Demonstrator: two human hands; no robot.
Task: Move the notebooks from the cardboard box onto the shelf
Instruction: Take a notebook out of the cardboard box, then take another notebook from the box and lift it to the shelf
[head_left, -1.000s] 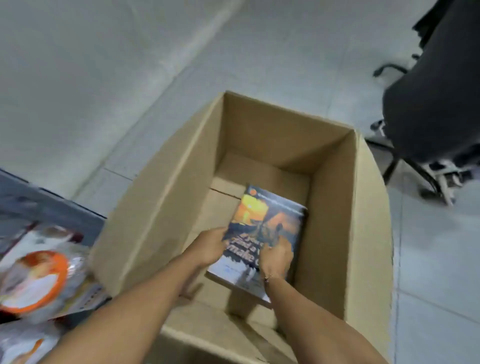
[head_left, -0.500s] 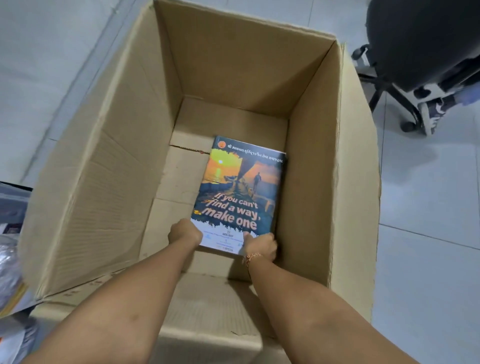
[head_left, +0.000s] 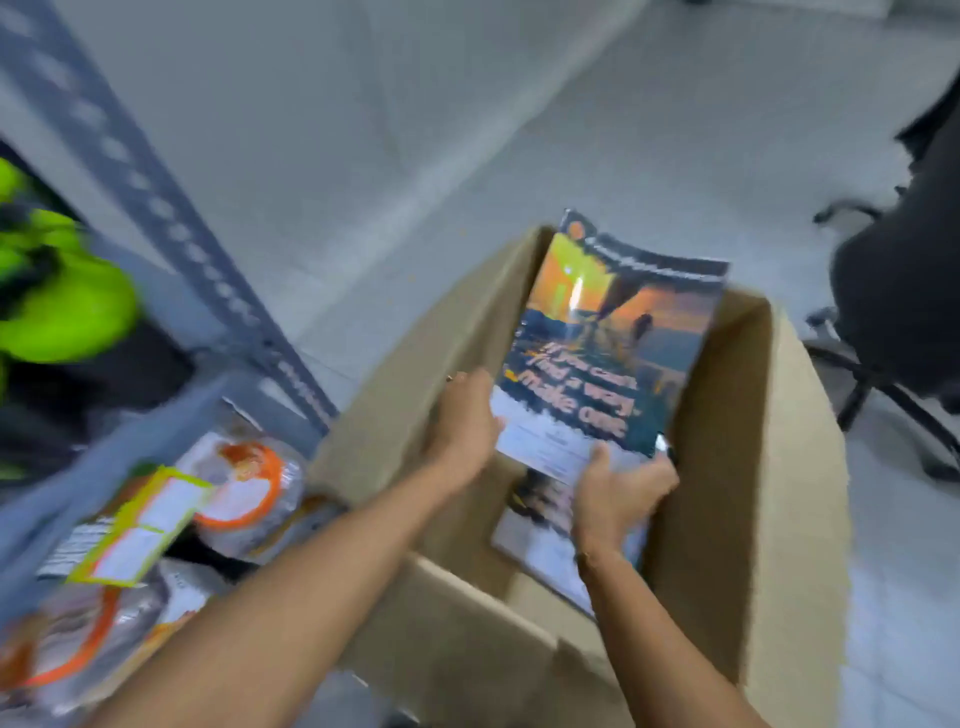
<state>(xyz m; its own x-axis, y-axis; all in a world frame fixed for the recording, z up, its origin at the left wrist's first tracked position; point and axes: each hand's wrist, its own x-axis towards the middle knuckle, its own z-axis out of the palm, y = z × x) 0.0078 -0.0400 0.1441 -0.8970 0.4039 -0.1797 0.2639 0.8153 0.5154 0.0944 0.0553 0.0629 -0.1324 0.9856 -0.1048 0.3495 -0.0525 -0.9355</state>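
A notebook (head_left: 613, 332) with a sunset cover is raised above the open cardboard box (head_left: 748, 467), tilted with its top edge away from me. My left hand (head_left: 465, 426) grips its lower left edge and my right hand (head_left: 618, 488) grips its lower right corner. Another notebook (head_left: 535, 535) lies in the bottom of the box, partly hidden under my right hand. The grey metal shelf (head_left: 171, 218) stands to the left of the box.
Plastic-wrapped packs with orange rings (head_left: 244, 488) and a yellow-edged label (head_left: 140, 525) lie on the lower shelf level. Bright green items (head_left: 62, 306) sit higher on the shelf. A black office chair (head_left: 893, 312) stands at the right on the tiled floor.
Both hands have lifted the top notebook out of the box bottom and up above its rim. My view has swung left, bringing the shelf into sight.
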